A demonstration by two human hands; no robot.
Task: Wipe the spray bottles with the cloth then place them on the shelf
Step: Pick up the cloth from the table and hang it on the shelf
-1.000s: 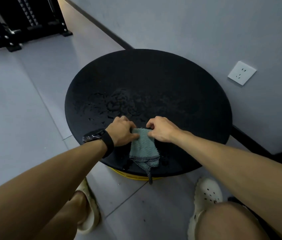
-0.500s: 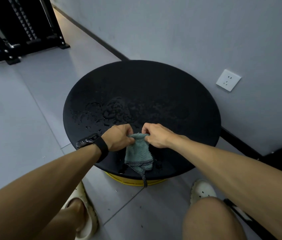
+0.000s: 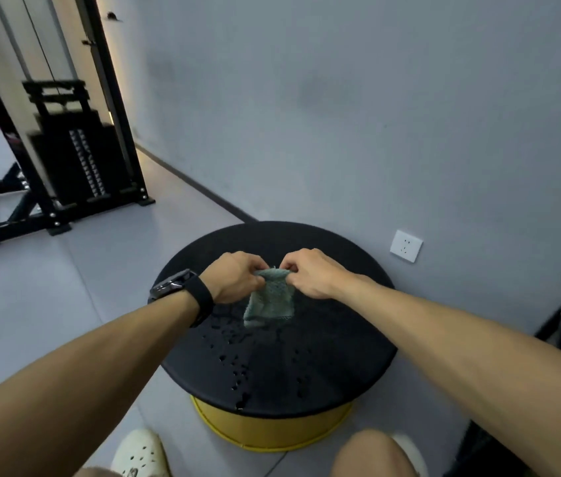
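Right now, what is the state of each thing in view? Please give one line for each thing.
cloth: hanging from its top edge, lifted above the table.
left hand: pinching the cloth's top left corner.
right hand: pinching the cloth's top right corner.
table: black round top, wet with water drops.
watch: worn on the left wrist.
wall socket: nothing plugged in.

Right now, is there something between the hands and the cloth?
No. Both hands already hold it: the left hand and the right hand each pinch the top edge of the cloth, which hangs above the wet black table. No spray bottle or shelf is in view.
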